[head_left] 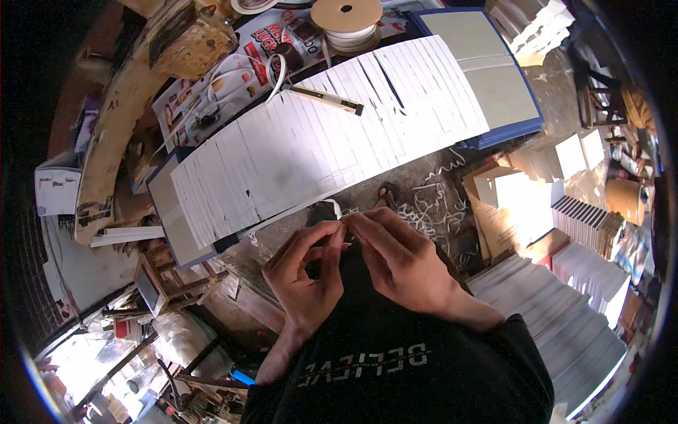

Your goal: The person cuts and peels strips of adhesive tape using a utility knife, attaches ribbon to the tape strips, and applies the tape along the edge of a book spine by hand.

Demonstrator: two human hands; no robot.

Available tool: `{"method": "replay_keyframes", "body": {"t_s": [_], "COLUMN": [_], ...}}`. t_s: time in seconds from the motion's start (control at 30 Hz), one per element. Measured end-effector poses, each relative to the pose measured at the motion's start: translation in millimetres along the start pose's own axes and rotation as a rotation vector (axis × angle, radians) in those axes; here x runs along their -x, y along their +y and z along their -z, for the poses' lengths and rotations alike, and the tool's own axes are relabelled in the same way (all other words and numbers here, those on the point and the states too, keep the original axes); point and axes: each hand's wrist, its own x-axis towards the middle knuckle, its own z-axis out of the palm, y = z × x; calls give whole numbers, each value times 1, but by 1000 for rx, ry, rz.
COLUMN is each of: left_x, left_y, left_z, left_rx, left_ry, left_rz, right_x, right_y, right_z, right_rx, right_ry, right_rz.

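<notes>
My left hand and my right hand meet in front of my chest, fingertips pinched together. Between them is the end of a white ribbon. From there the ribbon appears to run left along the near edge of a long row of book blocks. Their white page edges face up, with dark gaps between some of them. Across the row lies a slim cutter knife, away from both hands. Behind it stands a spool wound with white ribbon.
Grey boards with blue edges lie under both ends of the row. White ribbon scraps litter the floor. Paper stacks and an open carton stand to the right. A wooden block sits at the back left.
</notes>
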Motion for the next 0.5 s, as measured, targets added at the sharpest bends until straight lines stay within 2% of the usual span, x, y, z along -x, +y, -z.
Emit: {"method": "replay_keyframes", "body": {"t_s": [0.03, 0.17, 0.23, 0.33, 0.37, 0.43, 0.5], "left_x": [1, -3, -3, -5, -7, -10, -14], "left_y": [-1, 4, -4, -3, -12, -34, -33], "left_z": [-1, 1, 3, 8, 10, 14, 19], "left_rx": [76, -4, 212, 301, 301, 486, 520], "left_ry": [17, 1, -24, -96, -100, -136, -156], "left_rz": [-3, 93, 142, 236, 233, 61, 104], "right_x": [0, -4, -7, -9, -8, -2, 3], "right_y": [0, 4, 5, 13, 19, 37, 56], "right_z": [-1, 2, 4, 4, 1, -9, -11], "right_rx": [3, -52, -95, -115, -114, -385, -383], "right_ry": [10, 24, 35, 101, 105, 211, 163], "right_rz": [-5, -4, -39, -93, -92, -341, -362]}}
